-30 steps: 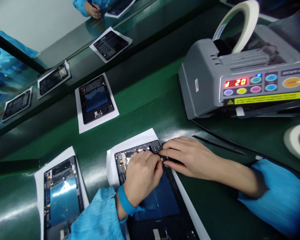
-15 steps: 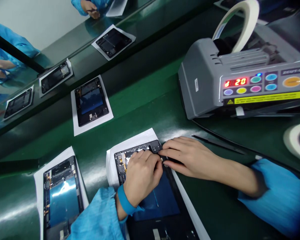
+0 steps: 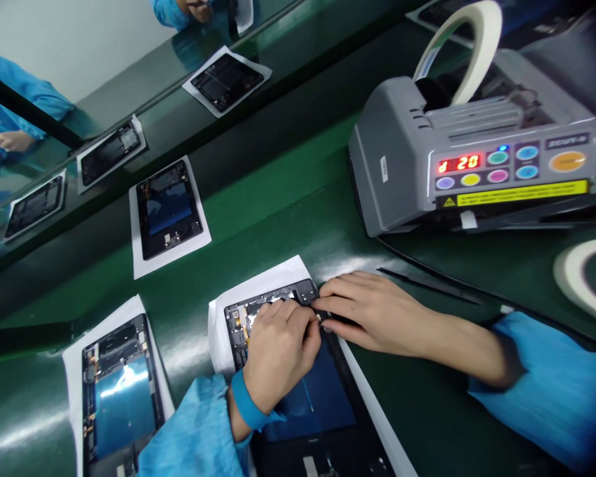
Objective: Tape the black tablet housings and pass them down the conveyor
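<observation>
An opened tablet (image 3: 312, 397) with a blue inner panel lies on a white sheet (image 3: 221, 338) in front of me. My left hand (image 3: 283, 344), with a blue band at the wrist, is closed over the upper part of the tablet. Its fingers curl down onto the inner parts, and its fingertips are hidden. My right hand (image 3: 367, 311) reaches in from the right, with thumb and forefinger pinched at the tablet's upper right edge beside my left thumb. What is between those fingers is too small to make out.
A grey tape dispenser (image 3: 477, 146) stands at the back right, a tape roll (image 3: 583, 281) below it. Dark tweezers (image 3: 430, 285) lie beside a black cable. Opened tablets lie at left (image 3: 122, 404) and behind (image 3: 166, 209); several more rest on the ledge. Co-workers' blue sleeves (image 3: 24, 86) show beyond.
My view has shifted slightly. Both hands stay at the same spot on the tablet. The tablet behind has moved a little leftward, and the co-workers' hands at the top have shifted.
</observation>
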